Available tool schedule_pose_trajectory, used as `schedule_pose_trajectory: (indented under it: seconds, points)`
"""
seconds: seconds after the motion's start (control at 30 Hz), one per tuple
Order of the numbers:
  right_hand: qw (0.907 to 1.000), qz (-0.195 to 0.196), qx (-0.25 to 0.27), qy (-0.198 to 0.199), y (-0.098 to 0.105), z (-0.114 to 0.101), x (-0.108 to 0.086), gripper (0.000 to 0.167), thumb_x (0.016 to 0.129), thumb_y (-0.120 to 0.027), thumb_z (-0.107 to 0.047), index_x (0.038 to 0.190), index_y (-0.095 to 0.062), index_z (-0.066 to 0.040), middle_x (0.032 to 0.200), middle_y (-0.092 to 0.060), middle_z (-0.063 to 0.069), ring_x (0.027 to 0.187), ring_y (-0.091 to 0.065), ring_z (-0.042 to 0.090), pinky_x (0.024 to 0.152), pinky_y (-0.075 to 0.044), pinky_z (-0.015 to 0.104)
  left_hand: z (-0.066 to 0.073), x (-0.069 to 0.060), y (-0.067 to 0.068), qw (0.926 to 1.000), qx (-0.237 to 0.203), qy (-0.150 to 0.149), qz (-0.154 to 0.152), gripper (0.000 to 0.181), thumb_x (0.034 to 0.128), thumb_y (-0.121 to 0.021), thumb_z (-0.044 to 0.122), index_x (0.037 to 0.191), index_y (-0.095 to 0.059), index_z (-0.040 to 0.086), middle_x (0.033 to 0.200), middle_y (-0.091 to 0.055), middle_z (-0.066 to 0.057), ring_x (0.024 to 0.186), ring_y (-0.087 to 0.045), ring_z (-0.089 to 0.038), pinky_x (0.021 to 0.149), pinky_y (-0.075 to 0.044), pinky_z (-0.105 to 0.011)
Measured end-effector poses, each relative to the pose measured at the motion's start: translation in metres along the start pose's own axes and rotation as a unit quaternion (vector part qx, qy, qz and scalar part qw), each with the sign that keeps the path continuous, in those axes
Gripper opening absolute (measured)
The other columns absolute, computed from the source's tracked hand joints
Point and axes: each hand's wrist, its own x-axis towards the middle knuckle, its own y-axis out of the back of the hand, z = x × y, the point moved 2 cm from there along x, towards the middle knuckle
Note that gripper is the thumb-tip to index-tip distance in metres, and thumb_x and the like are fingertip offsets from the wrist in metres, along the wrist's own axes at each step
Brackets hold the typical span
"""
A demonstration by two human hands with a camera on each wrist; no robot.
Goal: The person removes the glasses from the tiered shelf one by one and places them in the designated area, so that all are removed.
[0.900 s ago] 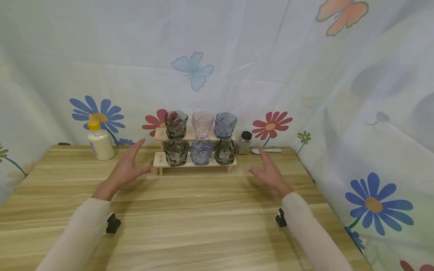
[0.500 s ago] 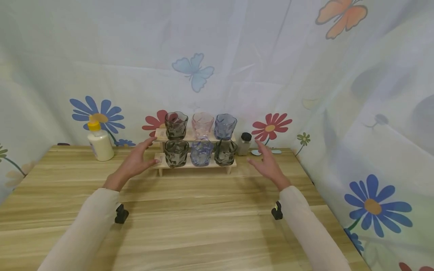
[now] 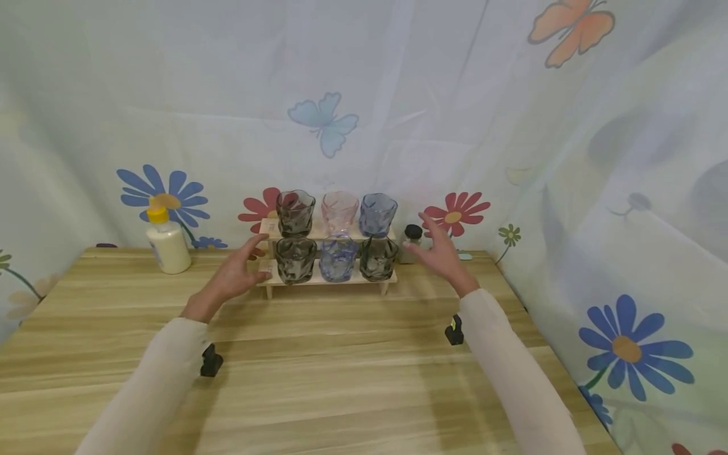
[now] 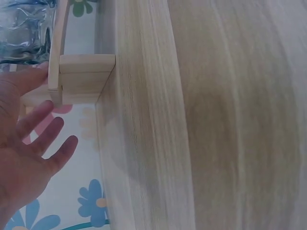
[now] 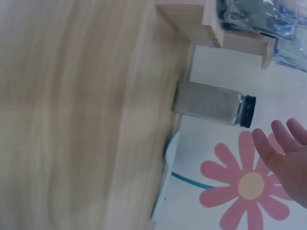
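A two-step wooden rack (image 3: 324,282) bears three glasses on each step. On the upper step stand a dark glass (image 3: 296,213), a pink glass (image 3: 340,212) and a blue glass (image 3: 378,215). Below them are another dark glass (image 3: 296,260), a violet-blue glass (image 3: 338,260) and a grey-green glass (image 3: 378,259). My left hand (image 3: 233,275) is at the rack's left end, its thumb touching the lower plank (image 4: 56,52), the other fingers loosely spread. My right hand (image 3: 443,256) hovers beside a black-lidded jar (image 5: 208,103), fingers apart, holding nothing.
A bottle with a yellow cap (image 3: 168,243) stands at the back left of the wooden table (image 3: 335,366). Behind the jar's right side lies a pale spoon (image 5: 165,177), mostly hidden by the right hand in the head view. A flowered curtain (image 3: 227,126) hangs behind.
My left hand has moved right to the rack's end. My right hand has moved up and slightly left, now partly covering the jar and the spoon. Glasses and rack have stayed put.
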Motion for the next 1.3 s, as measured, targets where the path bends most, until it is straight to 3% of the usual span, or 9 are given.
schedule_pose_trajectory:
  seconds: [0.2,0.5,1.03,1.3]
  points:
    - [0.9997,-0.014,-0.014,0.012,-0.003,-0.015,0.018,0.079,0.094,-0.067,-0.037,0.159,-0.026,-0.017,0.153,-0.040,0.023,0.135,-0.047,0.045,0.105,-0.042,0.064,0.001,-0.001,0.001,1.0000,0.003,0.001,0.003,0.088,0.0884,-0.074,0.010,0.157,-0.020,0.013,0.128,-0.058,-0.032,0.120,-0.056,-0.049,0.100,-0.044,-0.065]
    - [0.9993,-0.035,-0.015,0.004,-0.009,-0.034,0.037,0.082,0.093,-0.070,-0.031,0.159,-0.023,-0.016,0.151,-0.040,0.028,0.135,-0.047,0.045,0.109,-0.039,0.062,-0.001,-0.002,0.004,0.9999,-0.009,0.006,-0.008,0.090,0.0886,-0.075,0.012,0.158,-0.018,0.013,0.131,-0.055,-0.034,0.120,-0.053,-0.051,0.101,-0.041,-0.067]
    - [0.9979,-0.064,0.004,-0.010,-0.027,-0.045,0.060,0.096,0.085,-0.080,-0.034,0.160,-0.021,-0.021,0.162,-0.028,0.019,0.135,-0.046,0.041,0.108,-0.043,0.056,-0.001,-0.001,0.001,0.9998,-0.018,0.001,-0.009,0.088,0.0883,-0.074,0.009,0.157,-0.019,0.012,0.129,-0.056,-0.034,0.117,-0.056,-0.052,0.101,-0.043,-0.065]
    - [0.9983,-0.057,0.005,-0.015,-0.033,-0.050,0.069,0.098,0.082,-0.083,-0.031,0.159,-0.023,-0.020,0.161,-0.031,0.019,0.145,-0.037,0.039,0.114,-0.036,0.055,0.000,-0.001,0.001,0.9997,-0.018,0.005,-0.012,0.087,0.0886,-0.075,0.011,0.156,-0.020,0.013,0.128,-0.056,-0.033,0.115,-0.057,-0.052,0.101,-0.044,-0.065]
